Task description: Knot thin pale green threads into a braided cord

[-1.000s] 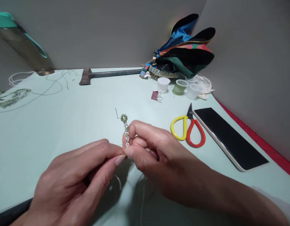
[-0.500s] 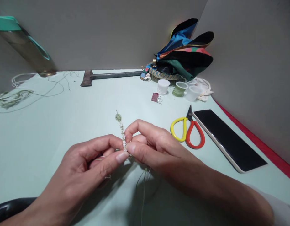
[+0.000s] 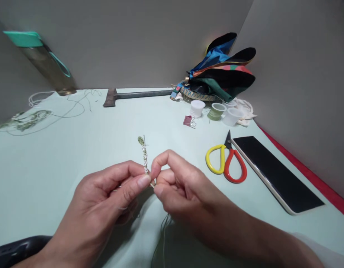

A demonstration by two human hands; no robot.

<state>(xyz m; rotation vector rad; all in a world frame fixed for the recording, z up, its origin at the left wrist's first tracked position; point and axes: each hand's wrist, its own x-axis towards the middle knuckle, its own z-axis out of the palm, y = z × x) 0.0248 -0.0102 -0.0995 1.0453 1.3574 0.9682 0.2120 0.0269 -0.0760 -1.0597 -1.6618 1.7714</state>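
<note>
A slim braided cord band (image 3: pixel 145 158) in white and green, with a leaf-shaped green end (image 3: pixel 141 140), stands up between my hands. Beside that end a thin dark pin-like tip pokes up. My left hand (image 3: pixel 113 190) pinches the band's lower part between thumb and index finger. Just to its right, my right hand (image 3: pixel 177 186) is closed on the pale green cords (image 3: pixel 152 185) that leave the band. Loose cord tails (image 3: pixel 164 238) hang below my right hand towards the table. The fingers hide the band's lowest part.
Yellow-and-red-handled scissors (image 3: pixel 227 160) and a phone (image 3: pixel 277 173) lie on the right. Behind them are a white spool (image 3: pixel 197 108), a green spool (image 3: pixel 216 111), a binder clip (image 3: pixel 189 121) and a fabric pouch (image 3: pixel 222 70). A hammer-like tool (image 3: pixel 138 95), bottle (image 3: pixel 47 67) and cord bundle (image 3: pixel 32 120) are farther left.
My right hand has shifted slightly right and away from the band, with cords now stretched between the hands. The band's top has turned, and the whole view has moved a little.
</note>
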